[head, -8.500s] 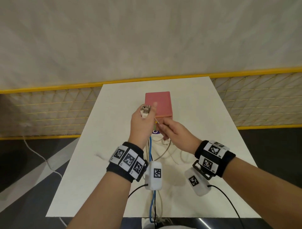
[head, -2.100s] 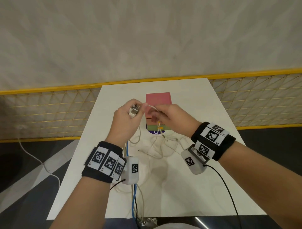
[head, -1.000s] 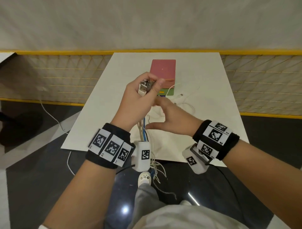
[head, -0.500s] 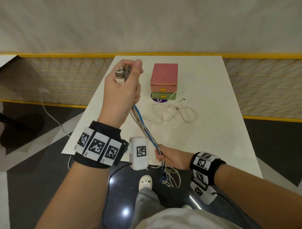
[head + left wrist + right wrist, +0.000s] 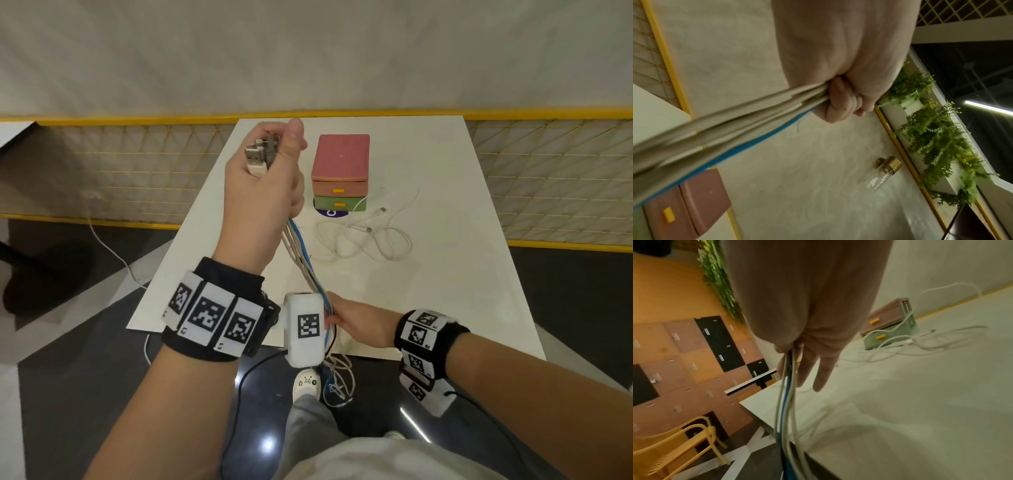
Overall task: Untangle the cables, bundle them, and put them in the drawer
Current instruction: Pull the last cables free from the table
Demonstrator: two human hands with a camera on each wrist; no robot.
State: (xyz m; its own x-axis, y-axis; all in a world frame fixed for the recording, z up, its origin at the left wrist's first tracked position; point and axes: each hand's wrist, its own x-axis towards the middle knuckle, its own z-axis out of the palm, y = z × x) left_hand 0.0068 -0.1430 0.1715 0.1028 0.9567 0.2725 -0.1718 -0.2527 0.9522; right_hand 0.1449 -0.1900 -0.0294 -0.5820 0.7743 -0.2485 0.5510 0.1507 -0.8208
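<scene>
My left hand (image 5: pixel 267 185) is raised over the table's left side and grips a bundle of white cables with one blue cable (image 5: pixel 301 253); their USB plugs (image 5: pixel 260 154) stick out above the fist. The bundle runs taut down to my right hand (image 5: pixel 349 322) at the near table edge, which pinches it there; the loose ends hang below the edge. In the right wrist view the cables (image 5: pixel 787 410) pass between thumb and fingers (image 5: pixel 820 379). The left wrist view shows the fist (image 5: pixel 842 104) round the strands (image 5: pixel 735 129). The small drawer unit (image 5: pixel 340 171) has both drawers closed.
A loose white cable (image 5: pixel 366 236) lies in loops on the white table (image 5: pixel 445 291) just in front of the drawer unit, partly against it (image 5: pixel 890 331). A yellow mesh fence (image 5: pixel 137 171) runs behind the table. A yellow chair (image 5: pixel 684 443) stands on the left.
My right hand has slid down the bundle from beside the left hand to the near table edge. The left hand has lifted the plug ends up and left, pulling the strands straight.
</scene>
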